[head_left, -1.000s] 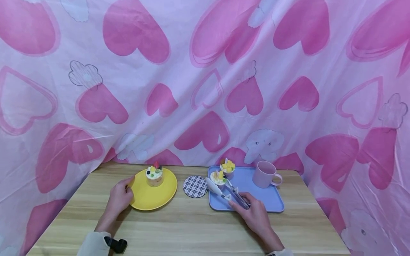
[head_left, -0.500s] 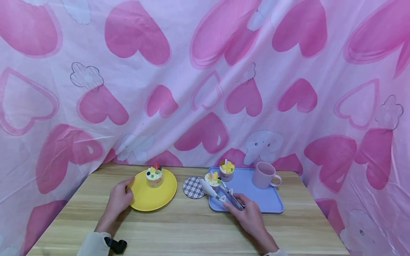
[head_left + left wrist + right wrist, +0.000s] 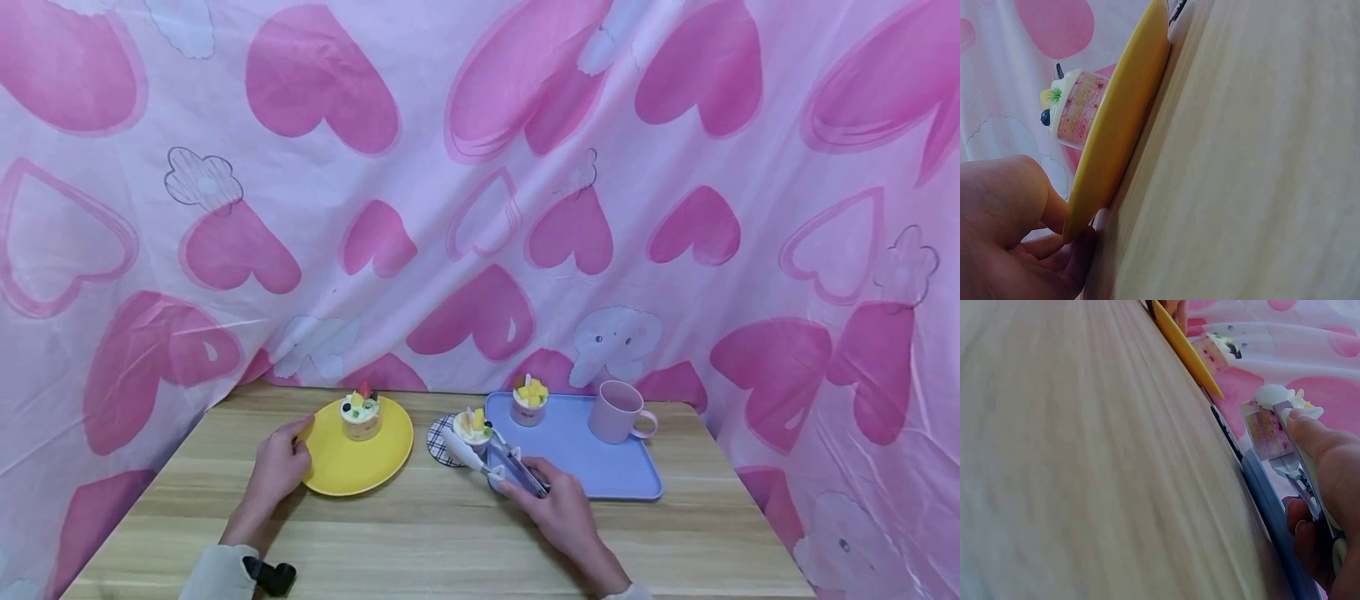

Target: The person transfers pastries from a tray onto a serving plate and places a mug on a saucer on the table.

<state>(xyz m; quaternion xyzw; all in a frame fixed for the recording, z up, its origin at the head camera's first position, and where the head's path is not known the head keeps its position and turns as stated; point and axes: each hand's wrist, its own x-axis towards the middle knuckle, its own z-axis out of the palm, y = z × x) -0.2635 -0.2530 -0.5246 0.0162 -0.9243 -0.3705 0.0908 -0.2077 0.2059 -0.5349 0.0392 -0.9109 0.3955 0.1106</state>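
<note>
My left hand [image 3: 281, 460] pinches the left rim of a yellow plate [image 3: 352, 471], thumb on top and fingers beneath, as the left wrist view shows. A fruit-topped dessert cup [image 3: 362, 423] stands on that plate. In my right hand [image 3: 553, 507] is a pair of tongs [image 3: 467, 450] with white tips. The tongs clasp a second dessert cup [image 3: 1267, 431], its pink and cream layers showing through the clear wall. In the head view this cup overlaps the checked round coaster [image 3: 437, 440] and the left edge of the blue tray [image 3: 600, 479].
On the tray stand another dessert cup [image 3: 529, 408] topped with yellow fruit cubes, at the back left, and a pink mug [image 3: 617, 414] at the back right. A pink heart-patterned cloth [image 3: 480, 192] hangs behind the wooden table [image 3: 420, 542].
My right hand has moved left with the tongs, carrying the dessert cup from the tray to the coaster's right side. My left hand has stayed at the plate's rim.
</note>
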